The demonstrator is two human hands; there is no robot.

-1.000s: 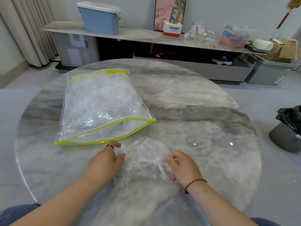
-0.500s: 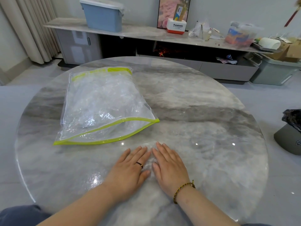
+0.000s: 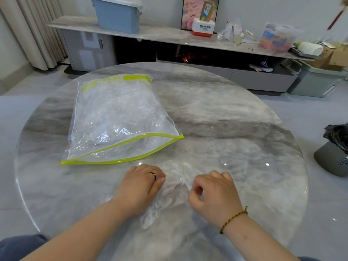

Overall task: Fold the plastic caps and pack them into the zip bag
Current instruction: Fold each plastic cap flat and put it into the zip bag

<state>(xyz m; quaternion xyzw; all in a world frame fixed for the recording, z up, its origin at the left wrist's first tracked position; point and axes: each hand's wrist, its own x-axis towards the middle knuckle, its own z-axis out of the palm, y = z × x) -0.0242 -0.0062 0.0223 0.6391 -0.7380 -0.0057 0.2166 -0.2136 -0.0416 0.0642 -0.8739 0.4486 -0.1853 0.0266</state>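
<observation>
Hands just split from the flat press: left grip [image 3: 140, 187] spread on the plastic cap [image 3: 174, 182] on the desk [image 3: 226, 119], right grip [image 3: 214, 196] pinching its edge, so I'd guess another fold before the open zip bag [image 3: 116, 119] nearby.

Zip bag [image 3: 116, 117] fills the table's [image 3: 235, 113] far left; bare marble stretches to its right

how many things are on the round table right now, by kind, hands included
zip bag: 1
loose plastic cap: 1 (the caps inside the bag are too crumpled to count)
hands: 2, the left hand resting on the loose cap, the right hand pinching it
total: 4
</observation>
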